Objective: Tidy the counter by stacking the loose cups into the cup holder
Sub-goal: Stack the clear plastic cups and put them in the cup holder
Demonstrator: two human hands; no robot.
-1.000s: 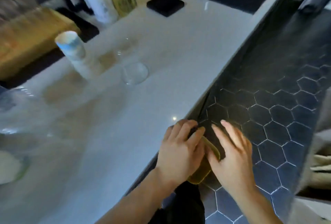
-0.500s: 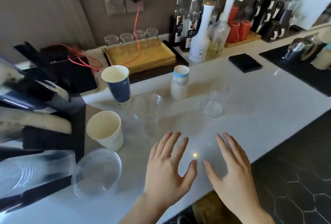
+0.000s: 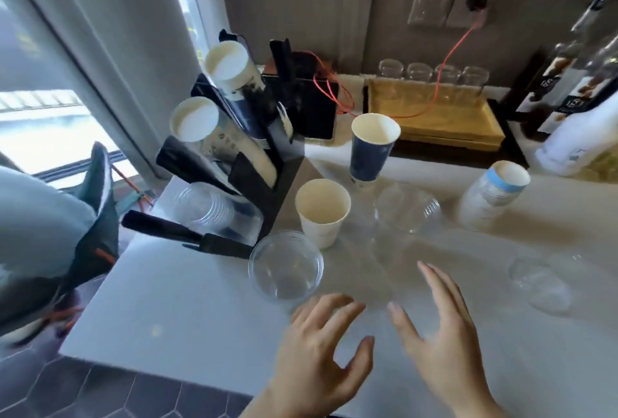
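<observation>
A black cup holder stands at the counter's left end with stacks of paper and clear cups slanting out of it. Loose cups stand on the white counter: a blue paper cup, a white paper cup, a white cup with a light-blue band, a clear plastic cup near the holder, a taller clear cup and a small clear cup at the right. My left hand and my right hand hover over the counter's front, fingers spread, holding nothing.
A wooden tray with several glasses behind it sits at the back. Bottles crowd the back right. A red cable runs from a wall socket to a black device. A window with curtains is at the left; dark hexagon floor tiles lie below.
The view swung up from the floor and then left toward the cup holder. Both hands let go of a yellow-green thing held a second ago and now hover apart over the counter.
</observation>
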